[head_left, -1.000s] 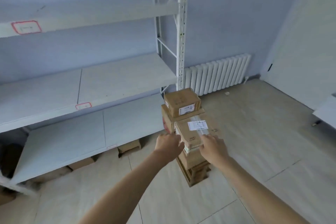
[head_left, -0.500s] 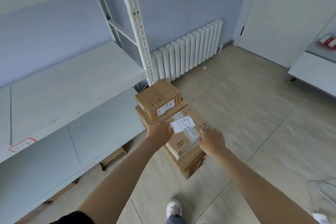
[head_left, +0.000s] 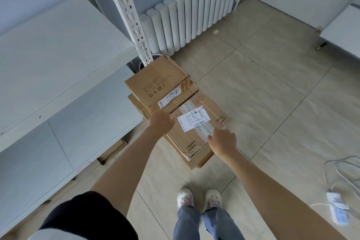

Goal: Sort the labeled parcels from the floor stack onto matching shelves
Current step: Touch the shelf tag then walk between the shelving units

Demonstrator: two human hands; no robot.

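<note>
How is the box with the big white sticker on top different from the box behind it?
The front box has its white label on top, over clear tape; the back box has its label on the side face. Both hands, left hand and right hand, are at the front box's sides; neither grips the back box. The back box's top sits higher. Both are brown cardboard parcels in one floor stack.

I count two labeled parcels on top of the floor stack: the far one (head_left: 157, 82) with one white label, the near one (head_left: 196, 128) with one too. Under them the flattened cardboard (head_left: 200, 159) layers blur together, so I cannot count them. I see two shelf boards to the left, the upper (head_left: 58, 48) and the lower (head_left: 64, 142), one radiator (head_left: 194, 13) far off, and my two shoes (head_left: 198, 198).
</note>
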